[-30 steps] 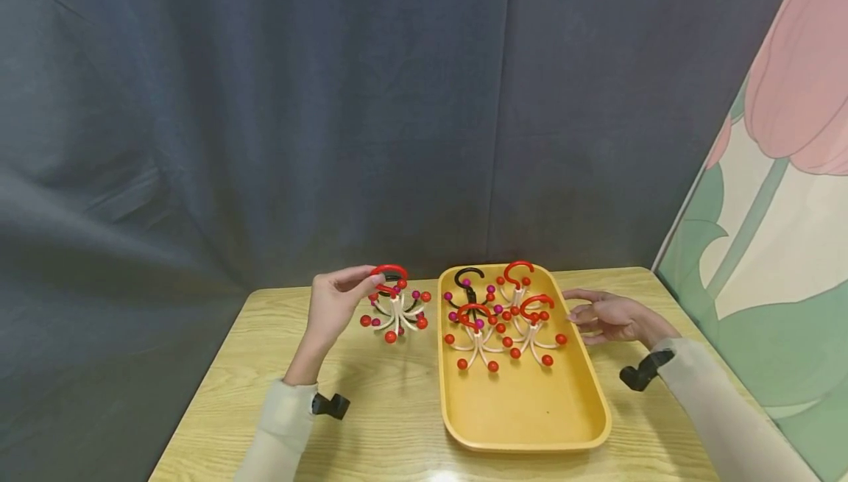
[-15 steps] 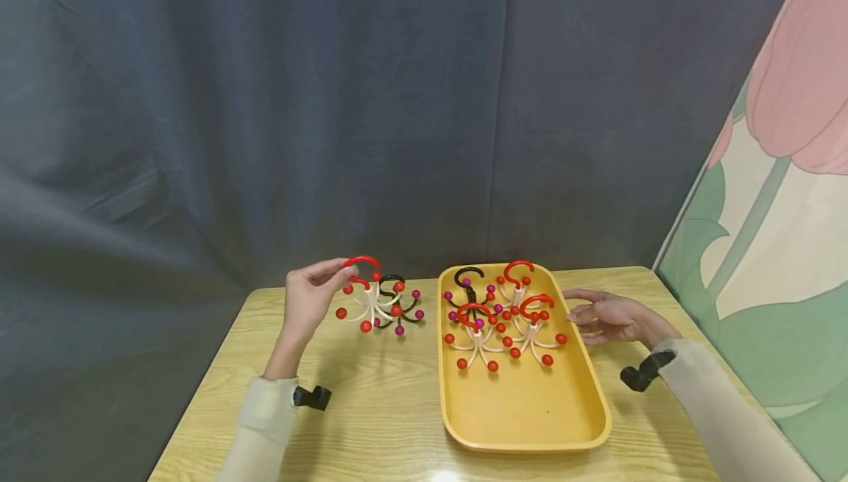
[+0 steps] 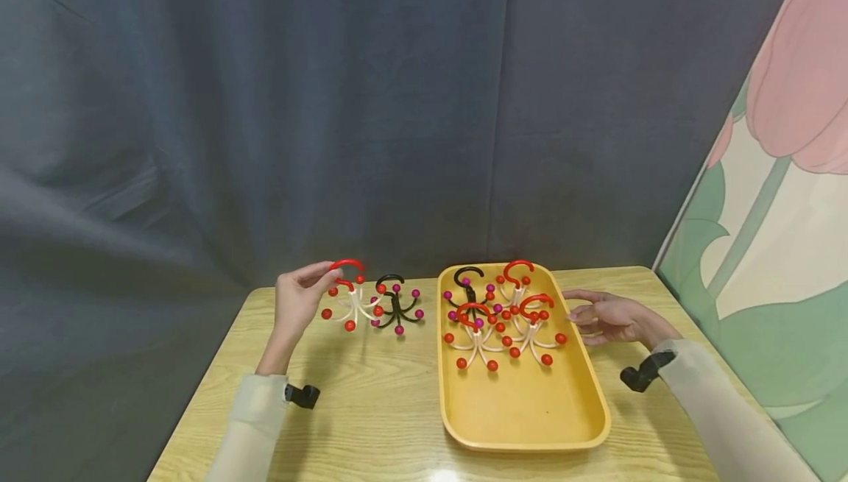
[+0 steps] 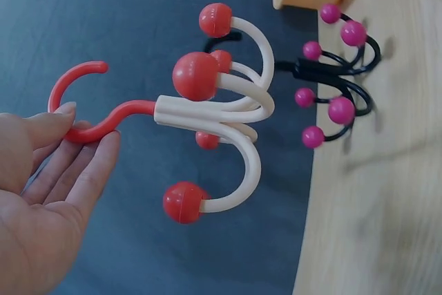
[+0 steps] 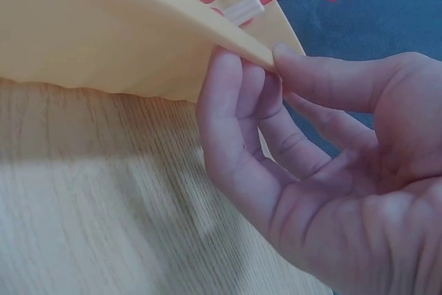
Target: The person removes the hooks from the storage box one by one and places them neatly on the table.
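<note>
My left hand (image 3: pixel 297 299) pinches the red hook of a white multi-arm hanging hook (image 4: pixel 207 110) between thumb and fingers. Red balls tip its curved white arms, and it hangs above the table at the left. Just right of it, a black hook with magenta balls (image 3: pixel 397 307) stands on the tabletop. With thumb on top and fingers beneath, my right hand (image 3: pixel 606 318) pinches the right rim of the yellow tray (image 3: pixel 523 412). In the right wrist view, the tray's rim (image 5: pixel 242 41) sits between thumb and fingertips.
Inside the tray's far half stand several more hooks: a black one (image 3: pixel 471 296) with magenta balls and white ones (image 3: pixel 478 342) with red balls. A dark curtain (image 3: pixel 371 114) hangs behind the wooden table (image 3: pixel 371 408). A flower-printed panel (image 3: pixel 782 195) borders the right side.
My left hand has moved left with the white hook, away from in front of the black hook, which now shows fully. The right hand stays at the tray's rim.
</note>
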Motion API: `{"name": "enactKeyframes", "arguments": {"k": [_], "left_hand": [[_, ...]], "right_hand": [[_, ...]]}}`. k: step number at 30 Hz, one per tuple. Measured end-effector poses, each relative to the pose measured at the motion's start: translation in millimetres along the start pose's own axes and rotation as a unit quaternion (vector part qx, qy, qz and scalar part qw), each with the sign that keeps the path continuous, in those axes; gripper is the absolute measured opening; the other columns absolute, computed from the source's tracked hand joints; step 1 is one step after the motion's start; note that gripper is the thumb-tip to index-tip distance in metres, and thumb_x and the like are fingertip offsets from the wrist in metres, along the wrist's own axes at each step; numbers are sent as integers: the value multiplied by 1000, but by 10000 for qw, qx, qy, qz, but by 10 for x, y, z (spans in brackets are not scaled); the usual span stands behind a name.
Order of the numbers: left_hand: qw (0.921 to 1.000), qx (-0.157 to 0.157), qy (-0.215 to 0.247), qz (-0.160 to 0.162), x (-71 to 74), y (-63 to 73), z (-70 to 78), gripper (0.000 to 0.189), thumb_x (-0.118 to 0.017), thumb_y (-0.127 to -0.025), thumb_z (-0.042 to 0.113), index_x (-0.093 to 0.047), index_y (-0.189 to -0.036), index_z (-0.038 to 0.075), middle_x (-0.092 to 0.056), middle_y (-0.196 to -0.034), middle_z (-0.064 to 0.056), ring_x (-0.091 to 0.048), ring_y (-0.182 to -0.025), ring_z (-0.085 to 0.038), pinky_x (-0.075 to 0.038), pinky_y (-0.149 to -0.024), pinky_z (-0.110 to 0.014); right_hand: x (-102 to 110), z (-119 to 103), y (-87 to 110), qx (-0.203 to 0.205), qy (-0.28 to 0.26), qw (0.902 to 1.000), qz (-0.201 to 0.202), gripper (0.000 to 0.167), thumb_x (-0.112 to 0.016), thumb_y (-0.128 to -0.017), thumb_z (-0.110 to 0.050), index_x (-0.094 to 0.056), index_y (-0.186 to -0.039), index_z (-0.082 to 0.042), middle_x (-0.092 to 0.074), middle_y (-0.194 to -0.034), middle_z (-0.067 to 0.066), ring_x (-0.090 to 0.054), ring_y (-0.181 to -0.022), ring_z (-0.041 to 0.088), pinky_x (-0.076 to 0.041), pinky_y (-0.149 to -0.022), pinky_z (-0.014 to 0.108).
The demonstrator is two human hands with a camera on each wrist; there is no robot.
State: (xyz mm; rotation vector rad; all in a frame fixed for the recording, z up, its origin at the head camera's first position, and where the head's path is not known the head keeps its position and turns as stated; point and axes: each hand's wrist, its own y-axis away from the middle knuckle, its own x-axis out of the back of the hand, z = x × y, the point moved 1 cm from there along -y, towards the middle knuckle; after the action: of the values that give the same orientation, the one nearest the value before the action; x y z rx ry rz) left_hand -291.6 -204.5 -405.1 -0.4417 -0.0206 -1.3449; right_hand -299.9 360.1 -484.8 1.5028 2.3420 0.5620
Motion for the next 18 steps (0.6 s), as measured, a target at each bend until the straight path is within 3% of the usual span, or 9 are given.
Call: {"name": "enactKeyframes", "arguments": {"k": [4, 9, 13, 18], "left_hand": [[9999, 119, -75, -46, 18, -33, -78, 30, -84, -91, 24, -81, -114, 5, -82, -103, -15, -79, -78, -12, -54, -65, -18], [9992, 232, -211, -261, 39, -76, -191, 32, -82, -93, 25, -79, -117, 4, -80, -110, -21, -75, -77, 0, -56, -75, -18], [9988, 205, -270, -353, 48, -115, -295, 31, -81, -95, 23, -79, -119, 3, -79, -112, -23, -75, -79, 1, -57, -78, -19], [9985, 255, -318, -378, 45, -163, -435, 28, -79, -96, 20, -79, -118, 4, -80, -110, -23, -75, -80, -1, -56, -73, -18]], "right_hand": [[11, 1, 1, -12, 18, 10000, -47, 74, -63, -105, -9, -21, -165, -8, -69, -111, 5, -74, -97, 20, -66, -81, 38], [2, 2, 0, -22, -2, 10000, -29, 74, -63, -104, -9, -21, -165, -8, -70, -112, 6, -74, -98, 20, -66, -81, 38], [4, -2, 3, -25, -3, 10000, -35, 75, -63, -104, -9, -20, -166, -8, -70, -113, 6, -74, -99, 21, -66, -82, 39], [-2, -11, 6, -64, 5, 10000, -4, 75, -63, -104, -10, -20, -166, -8, -70, -114, 6, -74, -99, 21, -66, -82, 39]]}}
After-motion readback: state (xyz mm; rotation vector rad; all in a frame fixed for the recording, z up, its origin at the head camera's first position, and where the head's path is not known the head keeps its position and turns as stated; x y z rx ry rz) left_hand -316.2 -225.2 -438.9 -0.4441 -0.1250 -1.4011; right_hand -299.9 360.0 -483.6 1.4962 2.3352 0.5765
